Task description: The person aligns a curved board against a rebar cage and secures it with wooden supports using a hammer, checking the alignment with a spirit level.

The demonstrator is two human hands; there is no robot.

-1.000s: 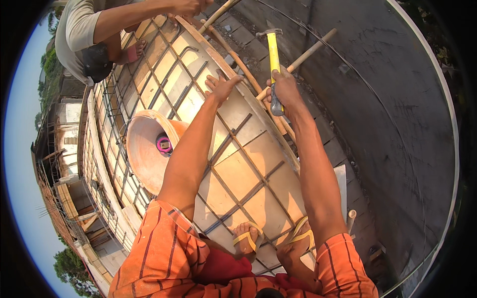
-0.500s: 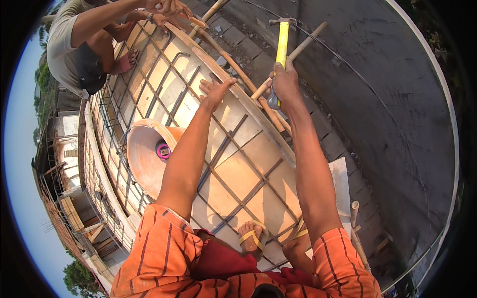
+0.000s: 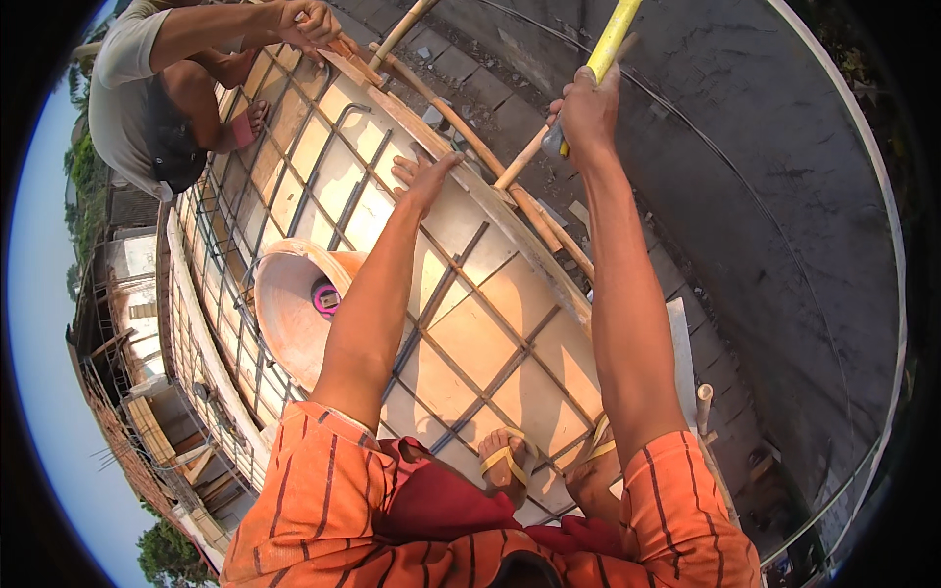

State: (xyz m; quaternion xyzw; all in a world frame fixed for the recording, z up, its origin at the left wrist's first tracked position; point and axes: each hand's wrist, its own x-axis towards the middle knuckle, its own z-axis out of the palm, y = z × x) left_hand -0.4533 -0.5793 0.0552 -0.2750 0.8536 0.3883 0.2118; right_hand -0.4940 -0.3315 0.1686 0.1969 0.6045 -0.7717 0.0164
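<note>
Right hand (image 3: 590,116) wraps round the yellow hammer handle (image 3: 615,37); left hand (image 3: 423,184), fingers parted, lies by the wooden edge board (image 3: 520,245).

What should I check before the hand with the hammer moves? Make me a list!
1. Yellow hammer gripped: ok, the right hand is wrapped round it.
2. Hammer's head: cannot tell, it is outside the picture.
3. Left hand away from the hammer: ok, it is apart, by the wooden board.
4. Toes covered: not ok, the sandals are open.
5. Other person away from the hammer: ok, crouching apart at upper left.
</note>
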